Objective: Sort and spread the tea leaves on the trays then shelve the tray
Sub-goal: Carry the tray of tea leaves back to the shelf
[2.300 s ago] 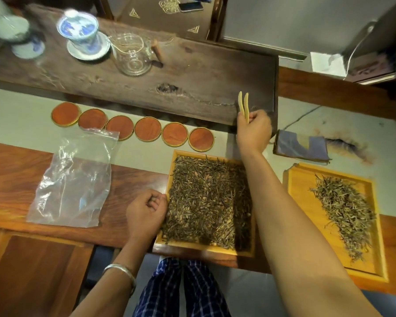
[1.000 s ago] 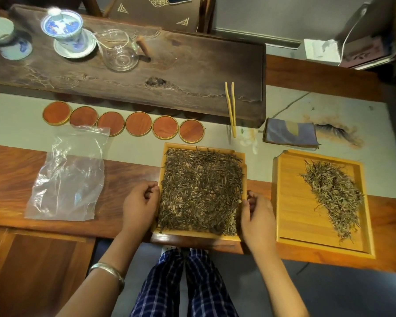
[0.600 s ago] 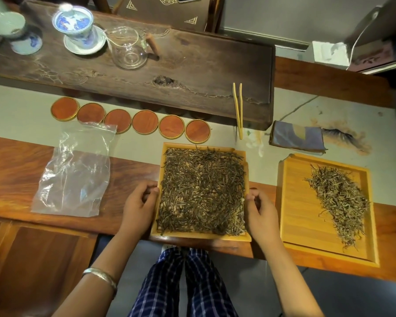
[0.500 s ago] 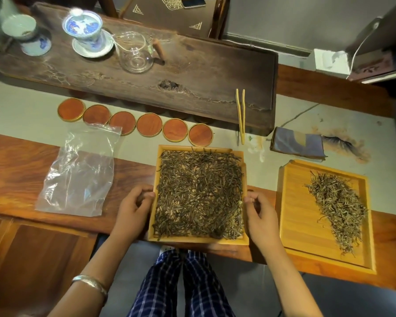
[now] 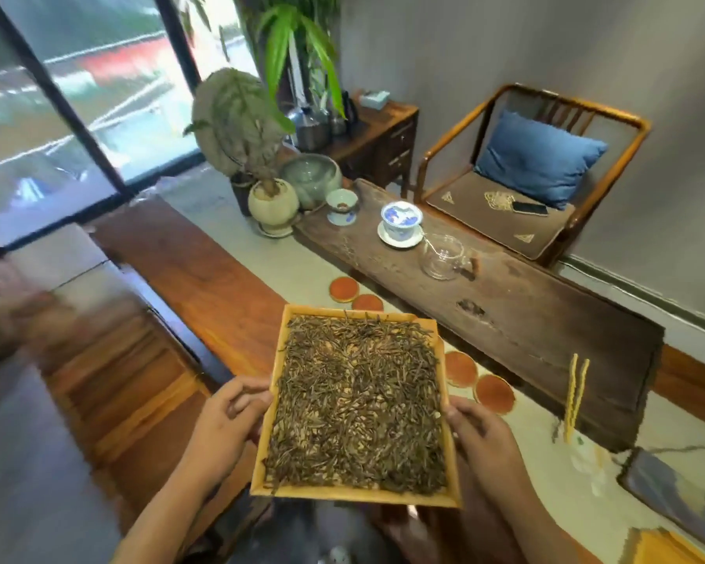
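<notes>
A light wooden tray [image 5: 355,495] is up in the air in front of me, above the table's near edge. Dark tea leaves [image 5: 357,400] cover almost its whole floor in an even layer. My left hand [image 5: 226,421] grips the tray's left rim, fingers curled over the edge. My right hand [image 5: 481,435] grips the right rim the same way. A corner of the second wooden tray [image 5: 664,543] shows at the bottom right; its leaves are out of view.
Round red coasters [image 5: 460,368] lie on the table behind the tray. Bamboo tweezers [image 5: 574,396] lean on a dark wooden slab [image 5: 526,315] that carries a lidded blue-white cup [image 5: 401,219] and glass pitcher [image 5: 442,256]. Potted plants, a side cabinet and an armchair [image 5: 534,177] stand beyond.
Both hands have lifted the full tray off the table. My view has swung left and up, so the room, plants and window now show; the plastic bag is gone from view.
</notes>
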A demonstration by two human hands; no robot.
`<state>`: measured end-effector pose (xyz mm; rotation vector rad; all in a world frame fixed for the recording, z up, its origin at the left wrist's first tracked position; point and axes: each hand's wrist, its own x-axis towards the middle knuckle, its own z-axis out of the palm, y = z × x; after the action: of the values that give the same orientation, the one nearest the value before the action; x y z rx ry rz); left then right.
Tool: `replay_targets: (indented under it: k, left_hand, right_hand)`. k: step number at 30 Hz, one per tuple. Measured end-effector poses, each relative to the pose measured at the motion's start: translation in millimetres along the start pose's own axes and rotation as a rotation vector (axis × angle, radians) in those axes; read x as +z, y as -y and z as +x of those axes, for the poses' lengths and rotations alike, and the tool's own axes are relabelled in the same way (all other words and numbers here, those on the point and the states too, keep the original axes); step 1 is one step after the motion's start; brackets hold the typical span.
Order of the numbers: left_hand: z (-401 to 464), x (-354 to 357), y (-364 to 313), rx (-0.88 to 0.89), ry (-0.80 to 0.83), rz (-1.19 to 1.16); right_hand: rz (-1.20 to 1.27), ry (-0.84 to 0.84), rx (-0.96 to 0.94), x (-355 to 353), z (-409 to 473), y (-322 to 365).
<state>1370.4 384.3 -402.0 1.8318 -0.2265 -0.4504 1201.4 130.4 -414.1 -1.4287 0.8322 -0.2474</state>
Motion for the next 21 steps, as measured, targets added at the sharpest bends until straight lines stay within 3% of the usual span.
replay_targets:
  k: [5,11,16,21]
  left_hand:
    - [-55.9,-57.4,-12.4,0.018,-0.34,-0.013]
    - [-166.2,-99.5,-3.5,-0.075,-0.705,-0.381]
    - [-274.9,-122.4,-6.3,-0.049,-0.928,-0.573]
    - [-383.6,-137.2,-0.1,-0.054,-1.21,-0.593]
  right_hand:
    - [-0.005,0.38,-0.042,46.1,2.3,50.5]
    - [-0.057,0.695,-0.053,118.7,-26.0,73.5]
    - [-0.191,0.917,-0.077,190.1,-83.8,82.9]
    - [-0.293,1.171,-0.235,256.1,-166.3,88.5]
